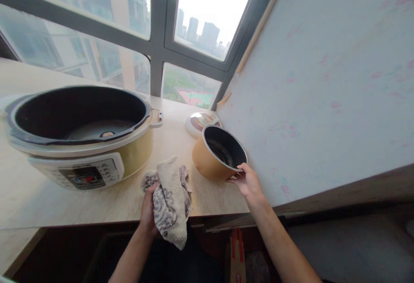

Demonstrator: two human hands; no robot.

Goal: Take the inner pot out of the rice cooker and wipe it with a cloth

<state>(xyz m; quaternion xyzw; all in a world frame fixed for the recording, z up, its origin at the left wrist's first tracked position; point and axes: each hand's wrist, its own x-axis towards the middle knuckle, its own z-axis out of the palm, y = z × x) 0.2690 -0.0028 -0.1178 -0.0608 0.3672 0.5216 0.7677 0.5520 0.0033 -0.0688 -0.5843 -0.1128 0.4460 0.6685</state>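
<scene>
My left hand [149, 212] is closed around a crumpled, patterned cloth [171, 203], which hangs down in front of the counter edge. With thumb and fingers my right hand [246, 181] grips the near rim of an inner pot [210, 162], tan outside and black inside. The pot tilts on the counter, its mouth facing right and toward me. To the left stands an electric pressure cooker body [136, 153] without a lid, its dark inside showing and a control panel on its front.
Behind the pot a white and maroon lid [199, 123] lies by the window. A papered wall [317, 84] bounds the counter [129, 205] on the right. Below the counter edge stands a paper bag [237, 257] with red handles.
</scene>
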